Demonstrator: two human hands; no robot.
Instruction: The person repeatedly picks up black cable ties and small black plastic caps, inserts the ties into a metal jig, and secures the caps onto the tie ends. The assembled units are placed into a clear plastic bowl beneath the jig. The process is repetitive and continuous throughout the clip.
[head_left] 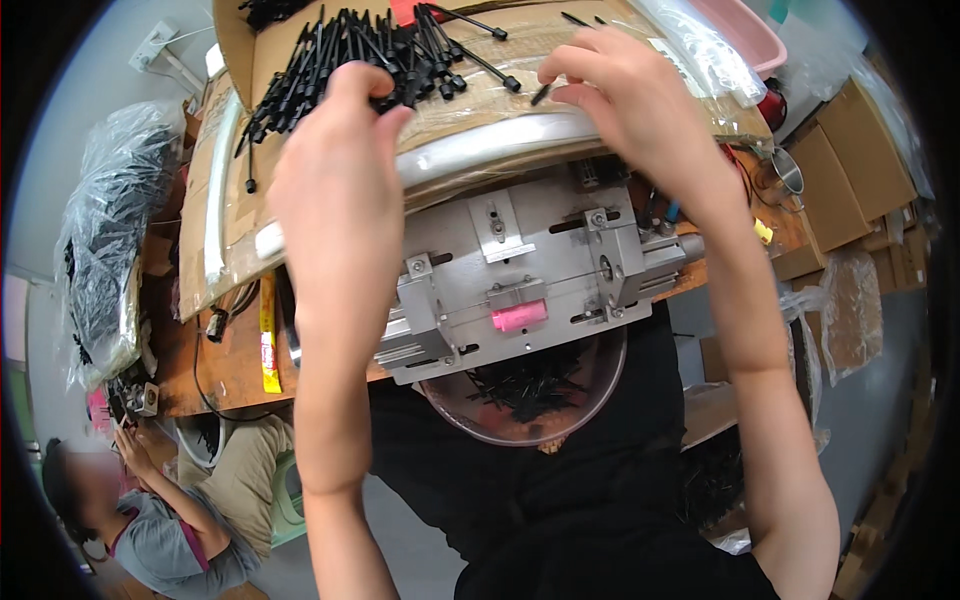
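Observation:
A heap of thin black rods with thicker capped ends [345,55] lies on a cardboard sheet [480,122]. My left hand [338,175], a little blurred, hovers at the heap's near edge, thumb and forefinger parted; no rod is plainly in its grasp. To the right, my right hand [635,105] has its thumb and forefinger apart beside a short black piece [541,95], and I see no firm pinch on it. Below both hands sits a metal fixture [470,290] with blocks at either side and a pink cylindrical piece [519,315] at its front middle.
Under the fixture's front edge is a clear bowl [522,436] containing black pieces. On the wooden table [190,375] lies a yellow strip [268,335]. A metal cup [778,175] stands at the right. Another person [170,530] sits at the lower left, near a plastic-wrapped bundle [110,240].

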